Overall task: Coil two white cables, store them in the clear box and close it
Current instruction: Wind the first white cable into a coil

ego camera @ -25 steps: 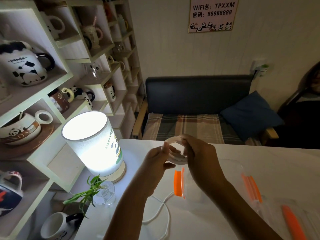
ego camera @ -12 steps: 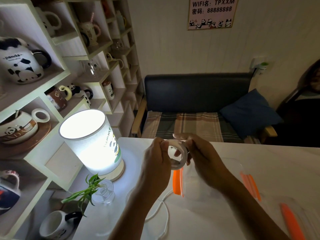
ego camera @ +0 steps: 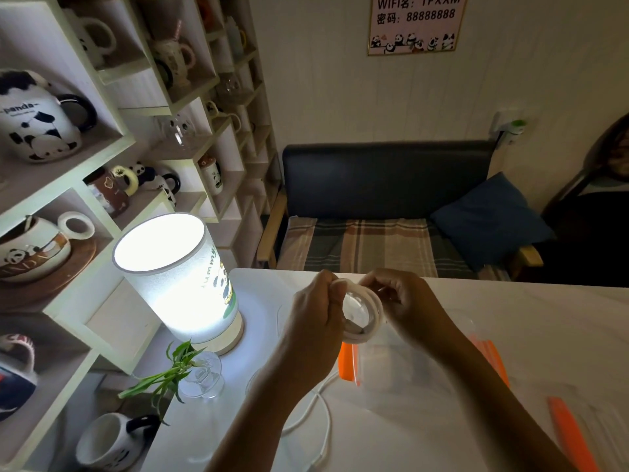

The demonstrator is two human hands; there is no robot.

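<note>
A white cable wound into a small coil (ego camera: 372,310) hangs in the air above the table, held between both hands. My left hand (ego camera: 313,311) pinches its left side and my right hand (ego camera: 405,301) grips its upper right side. Below the coil stands the clear box (ego camera: 408,362) with orange latches, open. Its clear lid (ego camera: 578,427) with an orange strip lies to the right. A second white cable (ego camera: 323,417) lies loose on the white table (ego camera: 544,318), partly hidden under my left forearm.
A lit cylindrical lamp (ego camera: 180,277) stands at the table's left. A small glass vase with green leaves (ego camera: 200,373) sits in front of it. Shelves of panda mugs (ego camera: 41,120) line the left wall. A dark bench (ego camera: 384,216) is behind the table.
The coil has turned between my hands so its round opening now faces the camera. My left hand has shifted up along its left edge; both hands sit slightly lower over the box.
</note>
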